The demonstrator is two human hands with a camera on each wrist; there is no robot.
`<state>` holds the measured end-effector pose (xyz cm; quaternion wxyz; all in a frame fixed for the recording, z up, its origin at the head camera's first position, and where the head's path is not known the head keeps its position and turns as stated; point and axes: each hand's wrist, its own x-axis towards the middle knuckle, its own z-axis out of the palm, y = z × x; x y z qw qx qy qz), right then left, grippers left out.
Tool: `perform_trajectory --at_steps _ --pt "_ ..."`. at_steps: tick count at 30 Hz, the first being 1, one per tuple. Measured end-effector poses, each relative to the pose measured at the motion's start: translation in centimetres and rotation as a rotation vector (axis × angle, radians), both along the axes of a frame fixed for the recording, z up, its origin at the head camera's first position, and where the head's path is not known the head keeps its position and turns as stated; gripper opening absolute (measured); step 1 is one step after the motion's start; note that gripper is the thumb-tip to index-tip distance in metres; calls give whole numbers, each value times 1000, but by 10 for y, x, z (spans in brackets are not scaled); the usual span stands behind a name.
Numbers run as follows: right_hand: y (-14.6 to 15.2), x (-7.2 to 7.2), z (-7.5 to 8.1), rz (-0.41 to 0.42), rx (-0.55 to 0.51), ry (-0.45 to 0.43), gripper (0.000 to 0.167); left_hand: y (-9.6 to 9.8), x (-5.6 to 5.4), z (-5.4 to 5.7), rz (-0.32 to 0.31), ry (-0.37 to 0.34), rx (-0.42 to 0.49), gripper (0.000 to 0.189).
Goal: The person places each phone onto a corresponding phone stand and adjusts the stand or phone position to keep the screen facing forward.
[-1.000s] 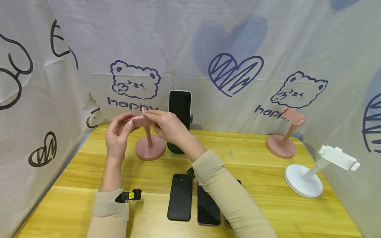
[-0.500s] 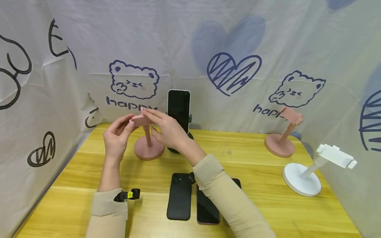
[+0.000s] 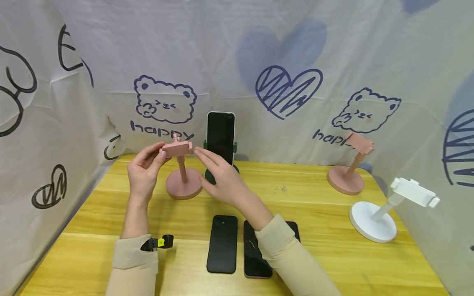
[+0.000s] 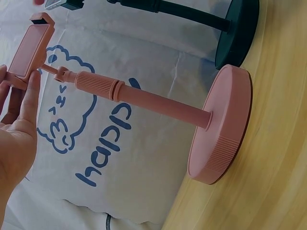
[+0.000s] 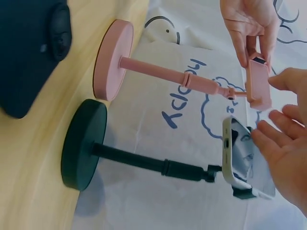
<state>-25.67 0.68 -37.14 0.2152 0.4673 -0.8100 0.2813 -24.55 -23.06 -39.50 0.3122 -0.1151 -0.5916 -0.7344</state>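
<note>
A pink phone stand (image 3: 184, 183) stands upright at the back left of the table, its phone clamp (image 3: 177, 149) tilted up at the top. My left hand (image 3: 142, 174) pinches the left end of that clamp between thumb and fingers. Just off the clamp's right end is my right hand (image 3: 227, 181), its fingers extended and nothing held in them. The right wrist view shows a gap between those fingers and the clamp (image 5: 259, 82). No phone sits in the clamp; its flat face (image 4: 32, 50) is bare in the left wrist view.
Behind my right hand, a dark green stand (image 5: 84, 143) holds a white-edged phone (image 3: 221, 133). A black phone (image 3: 222, 244) and a second phone (image 3: 255, 263) lie in front, another partly under my right sleeve. Another pink stand (image 3: 346, 181) and a white stand (image 3: 372, 222) stand right.
My right hand has drawn back to the right from the top of the clamp, uncovering its right end. The left hand keeps its pinch on the left end.
</note>
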Motion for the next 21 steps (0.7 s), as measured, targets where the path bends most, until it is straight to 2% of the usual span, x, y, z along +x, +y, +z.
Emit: perform_trajectory --at_steps 5,13,17,21 --pt "20 16 -6 -28 110 -115 77 0 0 0 6 -10 -2 32" --pt "38 34 -16 -94 454 -394 97 0 0 1 7 4 19 32" --pt "41 39 -28 -118 605 -456 101 0 -1 1 0 7 24 32" --pt "42 42 -42 -151 710 -509 105 1 -1 0 -7 6 26 32"
